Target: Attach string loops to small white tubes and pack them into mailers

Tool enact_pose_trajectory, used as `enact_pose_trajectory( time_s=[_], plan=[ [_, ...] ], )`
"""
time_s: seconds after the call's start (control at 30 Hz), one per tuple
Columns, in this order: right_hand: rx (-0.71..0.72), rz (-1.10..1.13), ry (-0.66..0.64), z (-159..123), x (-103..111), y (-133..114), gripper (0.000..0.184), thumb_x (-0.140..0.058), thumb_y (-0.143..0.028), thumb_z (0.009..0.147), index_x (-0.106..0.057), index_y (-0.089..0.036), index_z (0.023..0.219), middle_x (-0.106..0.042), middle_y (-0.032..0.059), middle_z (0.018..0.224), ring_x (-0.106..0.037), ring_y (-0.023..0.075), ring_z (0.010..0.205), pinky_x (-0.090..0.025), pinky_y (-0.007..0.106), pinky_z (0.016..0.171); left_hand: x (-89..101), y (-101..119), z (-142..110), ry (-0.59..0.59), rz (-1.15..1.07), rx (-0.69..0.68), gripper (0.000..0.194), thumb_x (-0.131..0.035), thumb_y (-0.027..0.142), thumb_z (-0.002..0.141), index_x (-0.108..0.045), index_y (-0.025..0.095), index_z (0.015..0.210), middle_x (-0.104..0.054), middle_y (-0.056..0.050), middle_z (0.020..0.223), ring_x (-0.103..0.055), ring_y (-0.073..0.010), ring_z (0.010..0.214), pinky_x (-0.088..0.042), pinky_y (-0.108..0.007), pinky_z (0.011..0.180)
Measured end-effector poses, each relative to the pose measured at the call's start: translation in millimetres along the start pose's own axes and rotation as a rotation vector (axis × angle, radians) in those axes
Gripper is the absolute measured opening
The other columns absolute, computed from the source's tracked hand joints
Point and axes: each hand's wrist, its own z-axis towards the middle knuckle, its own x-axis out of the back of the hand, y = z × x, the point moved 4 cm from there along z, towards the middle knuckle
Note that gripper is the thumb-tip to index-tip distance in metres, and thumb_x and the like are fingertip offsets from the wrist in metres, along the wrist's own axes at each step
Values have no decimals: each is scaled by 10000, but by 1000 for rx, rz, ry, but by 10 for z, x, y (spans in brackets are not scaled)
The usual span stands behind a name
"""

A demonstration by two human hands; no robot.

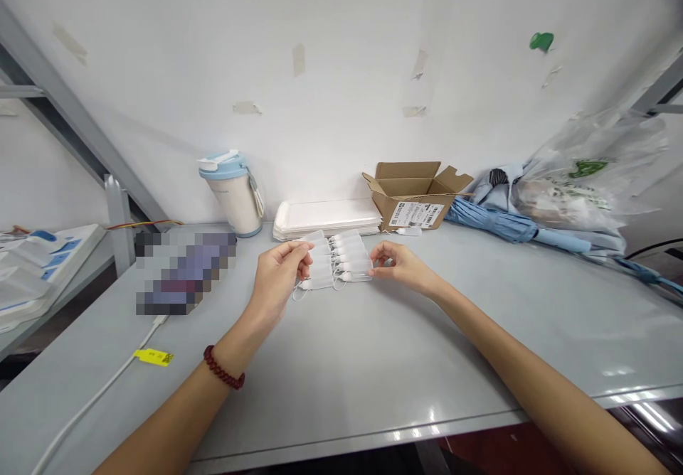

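Observation:
Several small translucent plastic bottles (352, 255) with white caps and thin white loops lie on the grey table in two columns. My left hand (280, 269) is over the left column's outer edge, thumb and fingers pinched together; whatever is between them is too small or hidden to make out. At the right column, my right hand (398, 265) has its thumb and index finger closed on the end of the nearest bottle (358, 276). One more bottle (410, 232) lies apart, in front of the cardboard box.
Behind the bottles are a stack of white trays (328, 215) and an open cardboard box (413, 201). A blue-lidded tumbler (232, 194) stands left of them. A blurred-out phone-like object (186, 276) with a white cable (101, 393) lies left; a folded blue umbrella (496, 220) and plastic bag (581, 176) lie right.

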Motion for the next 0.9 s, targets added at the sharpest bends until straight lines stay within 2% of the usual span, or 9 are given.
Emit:
enact_pose_trajectory(
  time_s=[0.2,0.47,0.63,0.9],
  plan=[
    [17,17,-23,-19,7,-30,209,-630,-328,687,-523,-173,778,-577,18,804,-527,143,729,-413,287,651,16,-16,1,-6,-2,-6,161,-635,284,687,-650,129,730,-535,19,602,-462,-72,490,-351,-208,467],
    [33,-2,-2,2,12,0,230,-663,-326,655,-531,-175,768,-590,9,786,-523,137,701,-404,276,628,10,-21,0,-8,-4,-9,155,-633,283,689,-651,134,724,-530,23,589,-453,-70,479,-345,-207,461],
    [23,-31,-27,2,5,16,218,-684,-315,631,-533,-171,695,-567,-13,689,-505,129,658,-385,269,617,11,-23,9,-9,7,-12,156,-629,279,697,-654,129,733,-533,16,598,-459,-70,483,-349,-205,465],
    [44,-40,-44,6,-58,47,166,-638,-307,684,-554,-165,663,-568,-16,654,-479,117,631,-363,254,595,-2,-4,-13,-5,14,-12,149,-626,274,699,-647,128,720,-528,14,598,-455,-73,482,-343,-206,460]
  ],
)
